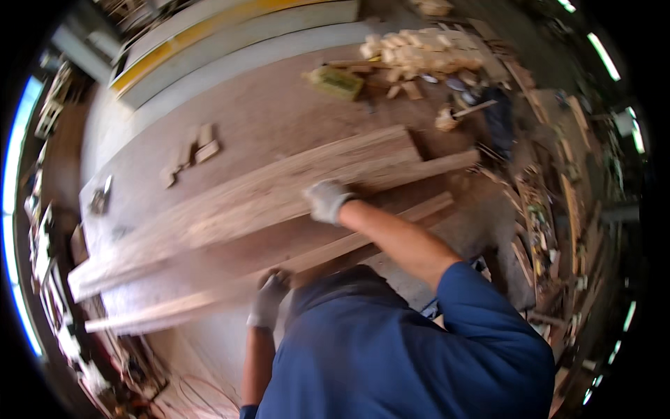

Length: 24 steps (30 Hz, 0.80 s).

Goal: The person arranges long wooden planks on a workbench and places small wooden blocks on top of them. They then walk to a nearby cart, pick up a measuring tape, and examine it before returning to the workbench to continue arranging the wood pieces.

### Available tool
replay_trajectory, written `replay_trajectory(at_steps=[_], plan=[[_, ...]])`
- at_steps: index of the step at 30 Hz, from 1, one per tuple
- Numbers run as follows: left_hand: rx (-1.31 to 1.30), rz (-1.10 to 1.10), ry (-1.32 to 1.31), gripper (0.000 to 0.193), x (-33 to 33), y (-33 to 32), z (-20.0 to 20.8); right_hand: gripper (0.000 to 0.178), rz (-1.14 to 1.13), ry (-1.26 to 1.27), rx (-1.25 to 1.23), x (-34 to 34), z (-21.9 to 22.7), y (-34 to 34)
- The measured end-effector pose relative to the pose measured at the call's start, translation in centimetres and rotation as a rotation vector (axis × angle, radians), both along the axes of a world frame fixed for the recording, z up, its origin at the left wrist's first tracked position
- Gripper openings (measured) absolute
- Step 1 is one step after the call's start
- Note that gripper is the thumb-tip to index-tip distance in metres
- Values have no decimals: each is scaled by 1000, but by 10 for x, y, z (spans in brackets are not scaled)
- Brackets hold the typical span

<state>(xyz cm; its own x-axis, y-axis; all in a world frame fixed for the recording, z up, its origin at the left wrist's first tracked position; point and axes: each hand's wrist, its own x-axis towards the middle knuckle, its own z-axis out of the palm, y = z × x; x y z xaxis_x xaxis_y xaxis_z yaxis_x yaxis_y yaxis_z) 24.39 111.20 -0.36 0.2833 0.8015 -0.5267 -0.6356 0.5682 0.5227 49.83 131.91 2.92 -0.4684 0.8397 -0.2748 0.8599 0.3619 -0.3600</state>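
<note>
Near my body lies a long narrow wooden plank [335, 250], running from lower left to upper right. My left hand [270, 297], in a light work glove with dark fingertips, is closed on the near edge of this plank. Beyond it rest wide wooden boards [251, 192], side by side on the brown table [272, 98]. My right hand [326, 201], also gloved, is curled at the near edge of a board [426, 167] in this group; its fingertips are partly hidden. Motion blur smears the planks' left part.
Small wood blocks [419, 52] are heaped at the far right, near a yellowish-green package [336, 82]. A few offcuts [202, 144] lie at the far left, with a metal tool [101, 197] close by. Scrap wood [537, 216] crowds the right side. Cables [199, 391] trail below left.
</note>
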Motion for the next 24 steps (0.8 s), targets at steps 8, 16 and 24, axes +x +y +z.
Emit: replay_trajectory(at_steps=[8, 16, 24], plan=[[-139, 21, 565, 22, 4, 3, -17, 22, 29, -139, 422, -34, -18, -22], [-147, 79, 534, 18, 7, -5, -25, 22, -25, 114, 708, 47, -21, -76], [-108, 44, 583, 21, 5, -4, -15, 73, -337, -156, 523, 138, -20, -41]])
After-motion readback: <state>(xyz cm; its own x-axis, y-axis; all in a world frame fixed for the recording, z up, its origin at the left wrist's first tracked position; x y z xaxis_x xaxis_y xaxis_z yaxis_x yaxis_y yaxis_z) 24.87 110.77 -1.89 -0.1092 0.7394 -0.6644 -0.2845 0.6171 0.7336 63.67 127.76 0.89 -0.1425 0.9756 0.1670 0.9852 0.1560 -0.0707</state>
